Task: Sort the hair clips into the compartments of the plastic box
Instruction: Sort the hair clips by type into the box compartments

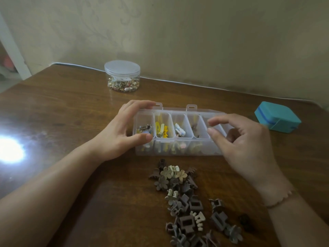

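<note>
A brown wooden table (pixel 71 104) fills the lower view, its grain running across. A round clear jar (pixel 122 76) with a pale lid stands on the table near its far edge, left of centre; small mixed trinkets in gold, white and red fill its lower part. A teal case (pixel 277 117) with rounded corners lies shut on the table, well to the right of the jar and nearer the viewer. A bright glare (pixel 9 150) sits on the table top by its left edge. Behind the table rises a beige wall (pixel 195 36) with a faint leaf pattern above the jar. A white cable (pixel 178 84) runs along the table's far edge, passing behind the jar.
</note>
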A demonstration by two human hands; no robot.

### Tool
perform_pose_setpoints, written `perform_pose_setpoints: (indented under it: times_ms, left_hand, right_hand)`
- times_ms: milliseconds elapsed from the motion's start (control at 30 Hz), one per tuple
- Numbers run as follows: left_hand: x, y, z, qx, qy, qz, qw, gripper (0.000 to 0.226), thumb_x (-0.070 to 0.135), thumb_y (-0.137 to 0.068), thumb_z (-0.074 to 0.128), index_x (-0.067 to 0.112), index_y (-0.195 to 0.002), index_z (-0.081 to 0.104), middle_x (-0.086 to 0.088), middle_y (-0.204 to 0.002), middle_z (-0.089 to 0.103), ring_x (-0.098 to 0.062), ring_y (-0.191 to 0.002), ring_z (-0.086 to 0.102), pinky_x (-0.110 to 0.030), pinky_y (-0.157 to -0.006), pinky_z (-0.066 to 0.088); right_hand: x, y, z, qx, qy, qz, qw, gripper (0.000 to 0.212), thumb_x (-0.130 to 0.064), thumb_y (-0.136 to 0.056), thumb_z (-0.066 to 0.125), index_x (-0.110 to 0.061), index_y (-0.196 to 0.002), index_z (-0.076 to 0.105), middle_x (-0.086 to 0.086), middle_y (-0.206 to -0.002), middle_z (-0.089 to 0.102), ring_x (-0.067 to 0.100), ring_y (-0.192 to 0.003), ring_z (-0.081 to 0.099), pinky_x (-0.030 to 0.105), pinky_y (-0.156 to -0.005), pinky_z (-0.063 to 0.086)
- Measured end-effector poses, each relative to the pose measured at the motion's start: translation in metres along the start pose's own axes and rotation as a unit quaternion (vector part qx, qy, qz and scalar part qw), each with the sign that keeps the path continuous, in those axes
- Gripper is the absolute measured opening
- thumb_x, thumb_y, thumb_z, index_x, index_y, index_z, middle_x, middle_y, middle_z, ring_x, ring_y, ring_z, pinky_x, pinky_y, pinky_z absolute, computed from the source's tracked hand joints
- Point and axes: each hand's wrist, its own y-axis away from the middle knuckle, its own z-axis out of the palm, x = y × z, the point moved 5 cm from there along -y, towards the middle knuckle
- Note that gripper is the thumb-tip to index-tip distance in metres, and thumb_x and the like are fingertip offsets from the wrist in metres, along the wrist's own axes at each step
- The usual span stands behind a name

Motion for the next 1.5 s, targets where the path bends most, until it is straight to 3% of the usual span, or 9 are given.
perform_pose_setpoints:
  times_ms: [133,300,400,500,600,733,867,1033,1500]
  left_hand:
    - [0.000,0.000,0.000,0.001,-0.005,0.001,1.000,0.075,0.059,-0.075,0.060,0.033,-0.143,0.043,0.016,-0.138,0.047,-0.009,-0.135,0.042,-0.037,-0.111,0.038]
    - [0.000,0.000,0.000,-0.001,-0.006,-0.006,1.000,0.077,0.059,-0.074,0.059,0.031,-0.144,0.042,0.015,-0.139,0.047,-0.009,-0.135,0.041,-0.041,-0.111,0.039]
    - [0.000,0.000,0.000,0.000,-0.006,-0.006,1.000,0.077,0.059,-0.074,0.059,0.031,-0.144,0.042,0.014,-0.139,0.047,-0.008,-0.136,0.041,-0.042,-0.112,0.038]
    - [0.000,0.000,0.000,0.001,-0.005,-0.005,1.000,0.077,0.060,-0.074,0.059,0.032,-0.144,0.042,0.015,-0.139,0.046,-0.008,-0.136,0.040,-0.039,-0.112,0.038]
    - [0.001,0.000,0.000,0.001,-0.006,-0.003,1.000,0.077,0.060,-0.074,0.059,0.032,-0.143,0.043,0.016,-0.139,0.046,-0.008,-0.135,0.041,-0.036,-0.110,0.038]
    - [0.001,0.000,0.000,-0.001,-0.005,-0.002,1.000,0.077,0.061,-0.074,0.059,0.032,-0.143,0.043,0.016,-0.139,0.046,-0.007,-0.135,0.040,-0.034,-0.109,0.038]
    - [0.001,0.000,0.000,0.000,-0.008,-0.002,1.000,0.076,0.061,-0.074,0.059,0.033,-0.143,0.042,0.017,-0.139,0.046,-0.006,-0.135,0.040,-0.032,-0.109,0.037]
    - [0.000,0.000,0.000,0.000,-0.008,-0.006,1.000,0.077,0.061,-0.074,0.059,0.033,-0.143,0.042,0.016,-0.139,0.046,-0.006,-0.135,0.040,-0.033,-0.109,0.037]
    - [0.001,0.000,0.000,-0.001,-0.006,-0.005,1.000,0.077,0.060,-0.074,0.059,0.031,-0.144,0.042,0.015,-0.140,0.046,-0.006,-0.135,0.040,-0.031,-0.109,0.037]
  right_hand:
    - [-0.023,0.009,0.003,-0.167,-0.044,-0.107,0.979,0.016,-0.020,-0.082,0.065,-0.023,-0.096,0.071,-0.026,-0.081,0.060,-0.009,-0.065,0.058,0.003,-0.052,0.041]
    - [-0.020,0.021,0.031,-0.358,0.092,-0.131,0.920,0.035,-0.029,-0.085,0.067,-0.047,-0.115,0.061,-0.031,-0.110,0.062,-0.019,-0.095,0.052,0.007,-0.077,0.042]
    - [-0.016,0.018,0.033,-0.356,0.113,-0.109,0.921,0.031,-0.032,-0.087,0.066,-0.046,-0.114,0.060,-0.032,-0.105,0.059,-0.012,-0.101,0.052,0.017,-0.088,0.046]
    - [-0.017,0.013,0.022,-0.325,0.069,-0.091,0.939,0.026,-0.028,-0.083,0.067,-0.043,-0.105,0.065,-0.033,-0.092,0.058,-0.012,-0.091,0.056,0.010,-0.074,0.046]
    - [-0.021,0.000,0.002,-0.164,-0.055,-0.066,0.983,0.020,-0.023,-0.079,0.070,-0.026,-0.098,0.070,-0.024,-0.088,0.063,-0.002,-0.073,0.062,0.005,-0.056,0.044]
    - [-0.010,-0.017,0.001,-0.025,0.002,-0.036,0.999,0.018,-0.024,-0.082,0.072,-0.024,-0.100,0.070,-0.017,-0.096,0.067,0.012,-0.058,0.058,0.011,-0.048,0.043]
    - [-0.012,-0.012,0.003,-0.070,0.019,-0.087,0.994,0.014,-0.033,-0.085,0.066,-0.027,-0.097,0.068,-0.022,-0.093,0.064,0.009,-0.053,0.053,0.012,-0.048,0.040]
    - [-0.029,0.013,0.027,-0.338,0.030,-0.120,0.933,0.023,-0.045,-0.083,0.061,-0.037,-0.103,0.069,-0.028,-0.093,0.065,-0.011,-0.089,0.060,0.009,-0.072,0.047]
    - [-0.035,0.016,0.038,-0.345,0.055,-0.075,0.934,0.018,-0.043,-0.080,0.065,-0.037,-0.096,0.065,-0.024,-0.088,0.066,-0.005,-0.085,0.060,0.016,-0.072,0.051]
